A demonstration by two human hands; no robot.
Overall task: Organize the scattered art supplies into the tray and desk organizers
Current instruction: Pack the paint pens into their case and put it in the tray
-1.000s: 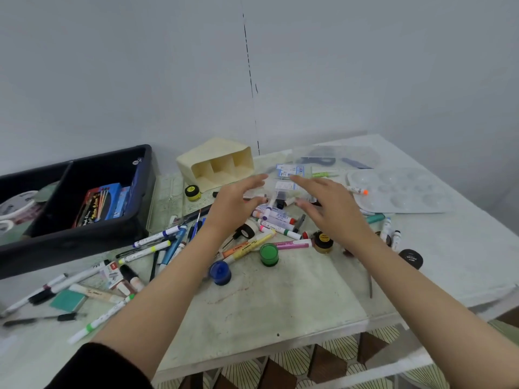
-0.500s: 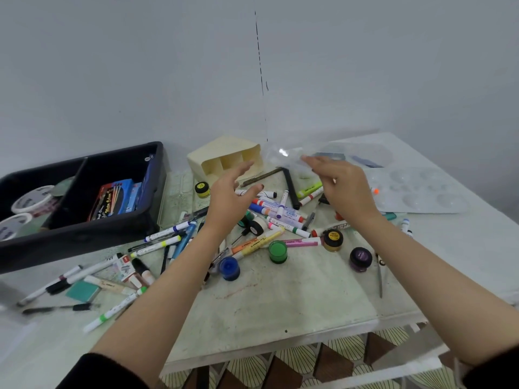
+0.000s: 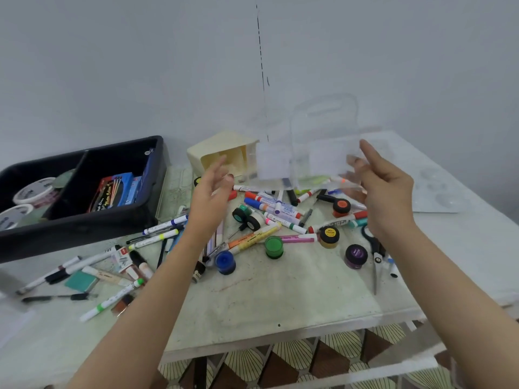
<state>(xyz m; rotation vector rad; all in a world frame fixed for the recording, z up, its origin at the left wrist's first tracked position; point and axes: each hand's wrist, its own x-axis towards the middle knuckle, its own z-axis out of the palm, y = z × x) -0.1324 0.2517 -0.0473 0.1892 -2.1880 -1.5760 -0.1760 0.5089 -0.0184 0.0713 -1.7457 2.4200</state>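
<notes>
Item: clear plastic case (image 3: 323,153), now standing upright in the air above scattered markers (image 3: 276,217), higher than half a second ago. Right hand (image 3: 389,192) pinching its right edge. Left hand (image 3: 210,192) blurring, fingers spreading loose, just beside its left edge. I am counting: five small round paint pots (image 3: 273,246) in plain sight, one black two-compartment tray (image 3: 84,220), one cream desk organizer (image 3: 222,153), one scissors (image 3: 375,248).

The black tray (image 3: 84,224) is smooth plastic with a dull sheen. Just right of it, the cream organizer (image 3: 222,148) looks like matt plastic. Further right, the clear organizer (image 3: 325,161) is see-through plastic with faint glints. The table (image 3: 280,299) under the tray is pale and matt — stained in places. Well right of the tray, the scissors (image 3: 375,272) have bare metal blades — the handles look like black plastic.
</notes>
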